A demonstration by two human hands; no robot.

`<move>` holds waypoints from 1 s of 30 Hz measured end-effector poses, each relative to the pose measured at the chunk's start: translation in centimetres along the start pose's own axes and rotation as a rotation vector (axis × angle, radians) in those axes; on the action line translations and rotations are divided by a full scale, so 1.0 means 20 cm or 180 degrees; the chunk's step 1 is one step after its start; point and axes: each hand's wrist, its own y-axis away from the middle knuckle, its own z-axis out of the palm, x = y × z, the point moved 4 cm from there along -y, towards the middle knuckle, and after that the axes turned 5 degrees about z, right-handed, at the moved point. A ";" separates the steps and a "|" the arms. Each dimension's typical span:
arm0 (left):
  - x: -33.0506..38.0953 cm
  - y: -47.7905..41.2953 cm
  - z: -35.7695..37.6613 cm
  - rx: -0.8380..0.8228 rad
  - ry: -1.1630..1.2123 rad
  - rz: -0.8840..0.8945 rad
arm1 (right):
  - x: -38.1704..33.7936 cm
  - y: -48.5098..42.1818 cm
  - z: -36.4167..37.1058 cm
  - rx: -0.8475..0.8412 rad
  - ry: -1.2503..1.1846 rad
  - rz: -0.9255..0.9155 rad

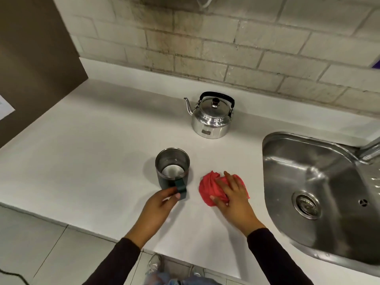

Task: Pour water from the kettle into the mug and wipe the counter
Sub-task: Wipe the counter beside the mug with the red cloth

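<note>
While the left hand [158,204] pinches the mug [172,169] handle, the right hand [232,194] lies flat on a red cloth [207,182]; a careless swipe might tip the mug.

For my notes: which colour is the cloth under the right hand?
The cloth is pinkish red, seen best in the head view.
</note>
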 end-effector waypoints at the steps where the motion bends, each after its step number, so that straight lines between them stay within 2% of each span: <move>1: 0.01 -0.02 0.02 -0.0141 0.0247 -0.0092 | 0.00 -0.01 0.02 0.0011 -0.0001 0.0066; 3: 0.03 -0.05 0.08 -0.0495 0.0951 -0.0349 | 0.00 -0.01 0.05 0.0048 0.0287 0.0148; 5: 0.04 -0.07 0.12 -0.0690 0.1342 -0.0433 | -0.02 0.00 0.09 0.0111 0.0469 0.0252; 13: -0.03 -0.15 0.05 -0.0483 0.1162 -0.0321 | 0.03 -0.10 0.11 0.0260 0.0521 0.0740; 16: -0.04 -0.18 -0.02 -0.0684 0.1054 -0.0251 | 0.04 -0.25 0.09 0.0408 0.0086 0.0966; 20: -0.01 -0.20 -0.15 -0.0758 0.0884 -0.0061 | -0.04 -0.47 0.13 0.0120 -0.0647 0.1022; 22: 0.00 -0.21 -0.23 -0.0745 0.0866 0.0014 | -0.14 -0.52 0.18 -0.0103 -0.0633 0.0944; 25: 0.02 -0.21 -0.35 -0.0690 0.0859 0.0119 | -0.32 -0.48 0.29 -0.0321 -0.0356 0.0466; 30: -0.02 -0.20 -0.52 -0.0536 0.0730 0.0187 | -0.48 -0.14 0.49 -0.0196 0.0630 -0.0323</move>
